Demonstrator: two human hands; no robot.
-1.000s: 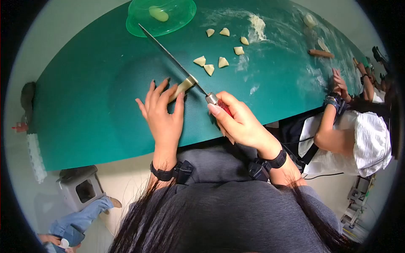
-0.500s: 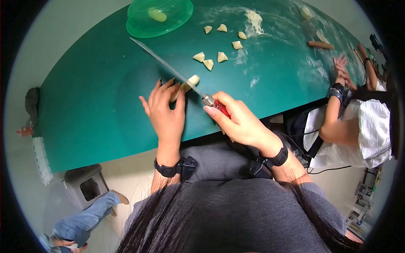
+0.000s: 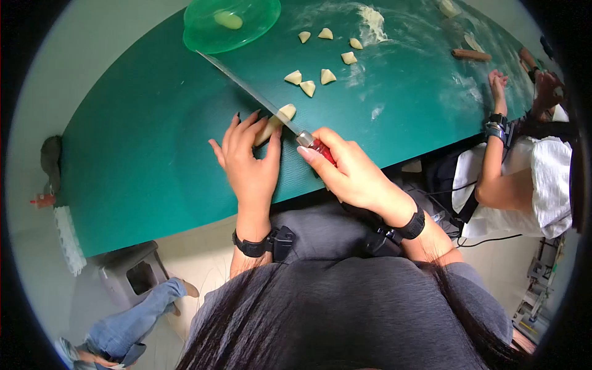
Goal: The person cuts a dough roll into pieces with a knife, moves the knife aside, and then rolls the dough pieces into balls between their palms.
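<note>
Head view: red-handled metal knife (image 3: 246, 86) across pale dough roll (image 3: 267, 131)

I saw the right hand (image 3: 351, 176) closed around its handle; the left hand (image 3: 250, 169) pinched the roll between thumb and fingers on the green table (image 3: 135, 142); seven small pale dough pieces (image 3: 328, 76) lay beyond, near the translucent green plastic bowl (image 3: 246, 38).

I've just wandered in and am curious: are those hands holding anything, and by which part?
The right hand grips the knife by its red handle. The left hand holds the dough roll between fingers and thumb, left of the blade.
</note>
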